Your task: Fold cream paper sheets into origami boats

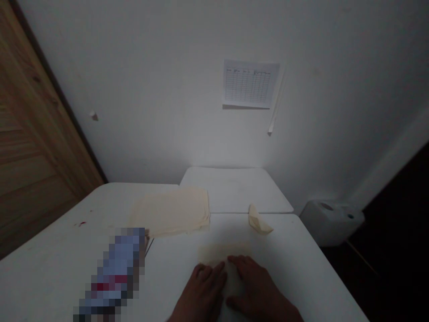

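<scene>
My left hand point(203, 290) and my right hand point(256, 286) lie side by side, fingers flat, pressing on a cream sheet of paper point(223, 252) on the white table point(295, 264) near its front edge. A stack of cream sheets point(170, 210) sits further back to the left. A small folded cream paper piece point(258, 220) stands behind the right hand.
A blurred-out patch point(115, 277) covers something at the table's left front. A second white surface point(234, 188) adjoins the far side against the wall. A printed chart point(250, 84) hangs on the wall. A wooden door point(30, 147) is left, a white container point(330, 219) right.
</scene>
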Demonstrator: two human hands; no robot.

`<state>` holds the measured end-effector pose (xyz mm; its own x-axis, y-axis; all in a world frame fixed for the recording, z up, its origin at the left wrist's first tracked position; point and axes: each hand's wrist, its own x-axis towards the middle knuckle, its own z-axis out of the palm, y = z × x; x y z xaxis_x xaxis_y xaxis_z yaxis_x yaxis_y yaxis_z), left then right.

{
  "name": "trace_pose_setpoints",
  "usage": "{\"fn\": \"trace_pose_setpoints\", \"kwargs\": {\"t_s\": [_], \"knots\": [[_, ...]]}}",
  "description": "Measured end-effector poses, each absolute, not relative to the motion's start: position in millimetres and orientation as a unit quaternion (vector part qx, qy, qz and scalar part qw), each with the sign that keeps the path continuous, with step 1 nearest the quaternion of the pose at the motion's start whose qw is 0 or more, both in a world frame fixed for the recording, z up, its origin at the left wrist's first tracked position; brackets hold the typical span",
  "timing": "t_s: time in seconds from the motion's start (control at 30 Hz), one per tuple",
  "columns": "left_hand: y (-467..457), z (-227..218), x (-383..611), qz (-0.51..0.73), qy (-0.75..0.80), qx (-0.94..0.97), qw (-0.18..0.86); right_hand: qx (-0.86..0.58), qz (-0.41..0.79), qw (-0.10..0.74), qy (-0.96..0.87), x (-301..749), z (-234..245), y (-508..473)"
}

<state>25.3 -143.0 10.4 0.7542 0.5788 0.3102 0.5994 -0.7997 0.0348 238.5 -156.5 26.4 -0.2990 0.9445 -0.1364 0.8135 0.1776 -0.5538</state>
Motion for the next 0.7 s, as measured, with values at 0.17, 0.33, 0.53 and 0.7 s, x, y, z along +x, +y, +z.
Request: {"fn": "trace_pose_setpoints", "kwargs": {"t_s": [0.17,0.33,0.53,0.7], "knots": [[-140.6,3.7,21.5,-0.157,-0.289,-0.943,0.050,-0.584,0.271,0.105,-0.758,236.4,31.3,-157.2],[-140.2,0.7,22.6,-0.150,-0.299,-0.941,0.040,-0.590,0.262,0.100,-0.757,235.1,35.5,-157.1],[-140.7,5.6,24.6,-0.110,-0.311,-0.943,0.038,-0.585,0.261,0.105,-0.761,236.4,28.2,-156.6],[-142.0,8.0,24.8,-0.124,-0.309,-0.942,0.035,-0.582,0.254,0.121,-0.763,235.1,30.3,-157.0]]}}
